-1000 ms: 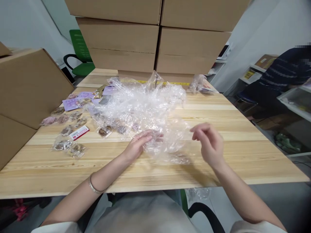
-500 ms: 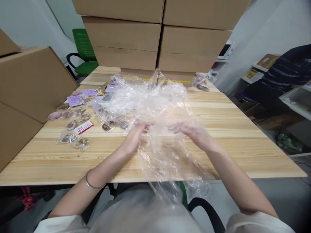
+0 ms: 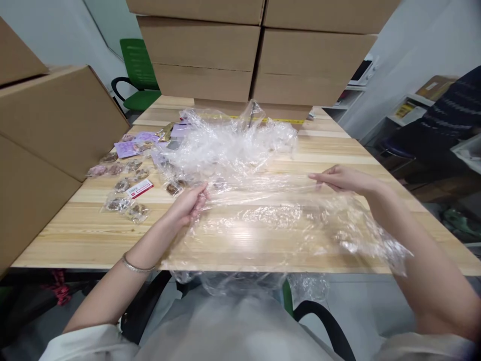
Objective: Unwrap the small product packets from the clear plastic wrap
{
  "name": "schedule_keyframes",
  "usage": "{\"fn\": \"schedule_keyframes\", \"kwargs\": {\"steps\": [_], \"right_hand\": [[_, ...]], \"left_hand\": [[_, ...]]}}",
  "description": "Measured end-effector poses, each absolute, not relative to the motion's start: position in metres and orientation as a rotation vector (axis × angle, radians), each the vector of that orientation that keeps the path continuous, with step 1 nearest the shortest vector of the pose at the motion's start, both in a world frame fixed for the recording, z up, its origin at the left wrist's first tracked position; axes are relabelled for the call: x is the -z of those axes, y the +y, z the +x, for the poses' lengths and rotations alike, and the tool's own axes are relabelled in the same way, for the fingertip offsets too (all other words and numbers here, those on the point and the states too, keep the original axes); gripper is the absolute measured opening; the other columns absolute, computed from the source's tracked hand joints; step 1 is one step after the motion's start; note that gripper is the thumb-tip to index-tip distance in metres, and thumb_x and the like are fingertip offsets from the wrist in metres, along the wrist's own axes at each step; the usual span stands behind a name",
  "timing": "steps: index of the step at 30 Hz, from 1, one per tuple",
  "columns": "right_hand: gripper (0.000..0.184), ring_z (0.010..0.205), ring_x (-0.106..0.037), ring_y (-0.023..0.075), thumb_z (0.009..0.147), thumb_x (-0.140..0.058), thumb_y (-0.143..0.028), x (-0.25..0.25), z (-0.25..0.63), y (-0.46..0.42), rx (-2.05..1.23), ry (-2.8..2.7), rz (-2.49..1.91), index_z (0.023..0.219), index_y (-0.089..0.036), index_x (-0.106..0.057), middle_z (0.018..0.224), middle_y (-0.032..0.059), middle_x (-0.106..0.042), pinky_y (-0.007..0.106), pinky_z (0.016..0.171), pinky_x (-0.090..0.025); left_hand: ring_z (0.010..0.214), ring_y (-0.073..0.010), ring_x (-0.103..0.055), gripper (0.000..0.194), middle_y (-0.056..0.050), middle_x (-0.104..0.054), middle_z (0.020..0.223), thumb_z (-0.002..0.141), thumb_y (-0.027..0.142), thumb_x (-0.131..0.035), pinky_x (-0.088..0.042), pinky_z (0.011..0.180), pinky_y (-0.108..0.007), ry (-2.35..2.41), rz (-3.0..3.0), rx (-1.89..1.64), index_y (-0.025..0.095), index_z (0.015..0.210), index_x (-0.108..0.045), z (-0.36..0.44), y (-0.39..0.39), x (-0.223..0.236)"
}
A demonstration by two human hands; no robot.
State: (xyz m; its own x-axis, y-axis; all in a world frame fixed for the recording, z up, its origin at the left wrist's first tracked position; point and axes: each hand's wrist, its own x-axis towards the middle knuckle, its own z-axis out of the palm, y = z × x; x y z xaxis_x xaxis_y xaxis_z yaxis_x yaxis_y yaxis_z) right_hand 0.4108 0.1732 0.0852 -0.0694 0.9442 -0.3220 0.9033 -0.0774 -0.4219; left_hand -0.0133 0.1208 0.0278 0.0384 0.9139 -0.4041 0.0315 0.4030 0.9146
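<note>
Pinching the far edge of a clear, crinkled plastic sheet (image 3: 270, 215), the left hand (image 3: 191, 202) and right hand (image 3: 336, 178) hold that edge taut. It spreads over the near side of a pale wooden table (image 3: 86, 240).

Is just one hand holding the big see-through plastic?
No, the left hand and the right hand both grip the clear plastic sheet, which stretches between them.
</note>
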Motion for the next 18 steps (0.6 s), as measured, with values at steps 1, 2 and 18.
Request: {"fn": "schedule_keyframes", "kwargs": {"steps": [1, 2, 18], "right_hand": [[0.056, 0.05, -0.052, 0.0163, 0.084, -0.055, -0.07, -0.078, 0.413, 0.185, -0.655, -2.139, -2.137, 0.077, -0.017, -0.074, 0.052, 0.003, -0.056, 0.031, 0.053, -0.043], [0.052, 0.063, -0.06, 0.0211, 0.087, -0.055, -0.065, -0.071, 0.412, 0.193, -0.406, -2.179, -2.128, 0.084, -0.017, -0.074, 0.065, 0.0074, -0.065, 0.035, 0.064, -0.048], [0.083, 0.152, -0.003, 0.0407, 0.094, -0.033, -0.072, 0.06, 0.271, 0.083, -0.198, -2.48, -1.691, 0.161, -0.027, -0.014, 0.167, 0.012, -0.007, 0.066, 0.119, -0.011]], "left_hand": [[0.022, -0.0065, -0.029, 0.042, 0.007, -0.038, 0.035, 0.097, 0.047, -0.047, -0.017, 0.026, -0.016, 1.401, 0.929, -0.848, 0.018, 0.069, -0.058, -0.012, 0.123, -0.019], [0.022, -0.0078, -0.034, 0.043, 0.006, -0.043, 0.037, 0.097, 0.05, -0.046, -0.02, 0.026, -0.017, 1.424, 0.924, -0.842, 0.018, 0.071, -0.058, -0.01, 0.123, -0.01], [0.084, -0.02, -0.063, 0.027, -0.005, -0.067, 0.091, 0.092, 0.043, -0.056, -0.05, 0.076, -0.03, 1.429, 1.49, -0.921, 0.021, 0.102, -0.068, -0.036, 0.103, -0.004]]}}
